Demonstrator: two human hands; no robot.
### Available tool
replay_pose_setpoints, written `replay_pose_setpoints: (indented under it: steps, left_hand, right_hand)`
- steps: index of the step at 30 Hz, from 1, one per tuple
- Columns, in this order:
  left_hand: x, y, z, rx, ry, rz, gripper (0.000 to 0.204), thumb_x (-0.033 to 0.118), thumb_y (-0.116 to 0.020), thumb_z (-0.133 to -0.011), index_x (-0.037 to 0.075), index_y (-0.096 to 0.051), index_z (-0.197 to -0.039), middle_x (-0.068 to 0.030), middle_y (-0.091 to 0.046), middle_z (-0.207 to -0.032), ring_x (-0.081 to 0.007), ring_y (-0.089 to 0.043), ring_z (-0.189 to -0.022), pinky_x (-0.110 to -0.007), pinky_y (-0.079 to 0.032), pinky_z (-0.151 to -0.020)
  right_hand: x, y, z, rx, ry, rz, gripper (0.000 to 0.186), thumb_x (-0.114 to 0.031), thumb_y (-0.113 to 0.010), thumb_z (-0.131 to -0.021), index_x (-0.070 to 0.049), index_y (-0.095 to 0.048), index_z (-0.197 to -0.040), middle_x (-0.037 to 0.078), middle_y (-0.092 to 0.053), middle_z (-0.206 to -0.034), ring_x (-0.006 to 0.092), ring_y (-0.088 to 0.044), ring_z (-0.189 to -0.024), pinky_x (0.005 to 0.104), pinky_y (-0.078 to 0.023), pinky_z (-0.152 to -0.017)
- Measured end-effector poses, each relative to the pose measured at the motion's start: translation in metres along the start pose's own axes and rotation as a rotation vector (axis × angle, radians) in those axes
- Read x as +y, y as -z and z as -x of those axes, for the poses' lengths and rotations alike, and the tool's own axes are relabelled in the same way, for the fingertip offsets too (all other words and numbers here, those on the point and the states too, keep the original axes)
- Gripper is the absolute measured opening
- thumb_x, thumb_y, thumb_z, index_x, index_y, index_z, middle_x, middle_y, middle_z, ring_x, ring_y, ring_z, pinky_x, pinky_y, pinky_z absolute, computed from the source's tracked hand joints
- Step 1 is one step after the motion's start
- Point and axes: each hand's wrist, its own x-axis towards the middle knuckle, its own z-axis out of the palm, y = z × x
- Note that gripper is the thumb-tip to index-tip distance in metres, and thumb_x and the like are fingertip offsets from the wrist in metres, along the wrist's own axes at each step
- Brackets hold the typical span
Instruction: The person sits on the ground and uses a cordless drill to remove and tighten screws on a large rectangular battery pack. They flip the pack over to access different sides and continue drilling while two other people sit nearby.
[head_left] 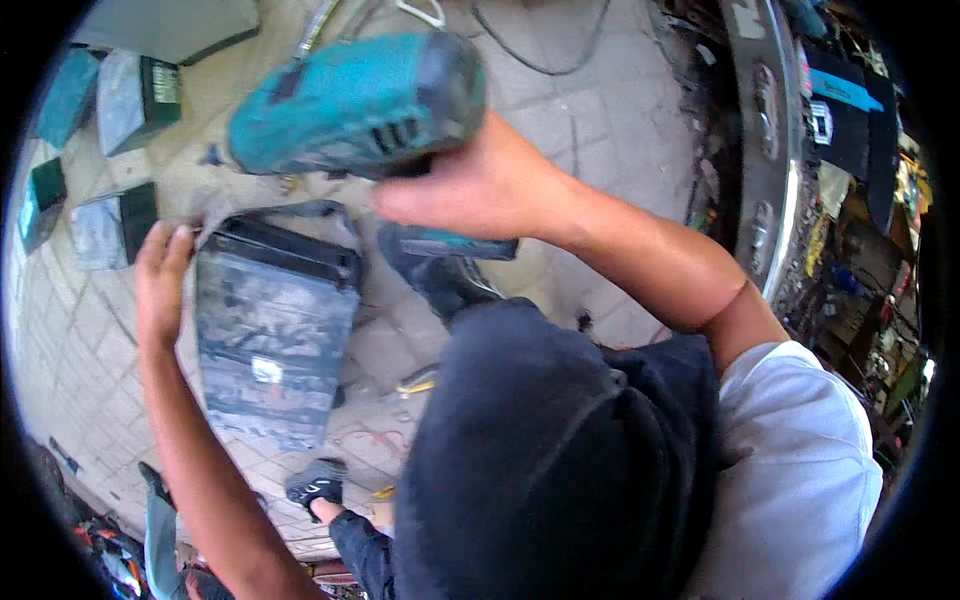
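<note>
One rounded plastic drill (340,105) in right grip (465,190), left grip (161,285) unclear beside dusty box (275,325).

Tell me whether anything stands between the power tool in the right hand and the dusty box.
Nothing visible stands between the power tool in the right hand and the dusty box. The left hand is by the box's upper left corner, off to one side; whether it touches is unclear.
</note>
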Motion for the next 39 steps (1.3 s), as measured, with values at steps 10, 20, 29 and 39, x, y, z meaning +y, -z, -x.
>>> replay_pose_setpoints:
  steps: [10, 20, 29, 39]
  left_hand:
    - [-0.020, -0.038, -0.009, 0.302, -0.147, -0.214, 0.022, 0.021, -0.042, -0.102, 0.001, -0.051, -0.101, -0.0122, -0.070, -0.084, -0.0237, -0.063, -0.075, -0.034, -0.047, -0.075]
    - [-0.020, -0.033, -0.004, 0.267, -0.215, -0.085, 0.018, 0.016, -0.050, -0.099, 0.000, -0.058, -0.099, -0.0075, -0.069, -0.087, -0.0157, -0.060, -0.079, -0.030, -0.047, -0.075]
    - [0.013, -0.004, -0.011, -0.157, 0.109, -0.052, 0.025, 0.017, -0.064, -0.088, -0.003, -0.069, -0.102, -0.0048, -0.067, -0.091, -0.0127, -0.057, -0.084, -0.027, -0.045, -0.080]
    - [0.029, -0.009, -0.029, -0.246, 0.153, -0.306, 0.025, 0.012, -0.067, -0.081, -0.007, -0.068, -0.097, -0.0092, -0.068, -0.089, -0.0159, -0.060, -0.082, -0.028, -0.046, -0.079]
  right_hand:
    - [0.045, 0.004, 0.011, -0.171, -0.175, 0.618, 0.046, -0.011, -0.070, -0.065, -0.004, -0.055, -0.107, 0.014, -0.063, -0.096, 0.0355, -0.060, -0.094, 0.0444, -0.049, -0.077]
    - [0.113, 0.021, 0.052, -0.371, -0.029, 1.126, 0.054, -0.001, -0.062, -0.069, -0.010, -0.055, -0.122, 0.009, -0.058, -0.101, 0.0282, -0.057, -0.098, 0.0389, -0.043, -0.081]
    - [0.124, 0.015, 0.057, -0.382, -0.065, 1.093, 0.056, -0.001, -0.064, -0.068, -0.009, -0.054, -0.122, 0.009, -0.055, -0.096, 0.0284, -0.055, -0.094, 0.0387, -0.041, -0.080]
    - [0.128, 0.018, 0.058, -0.358, -0.049, 1.063, 0.063, 0.001, -0.068, -0.063, -0.009, -0.053, -0.123, 0.009, -0.056, -0.098, 0.0296, -0.055, -0.094, 0.0389, -0.041, -0.080]
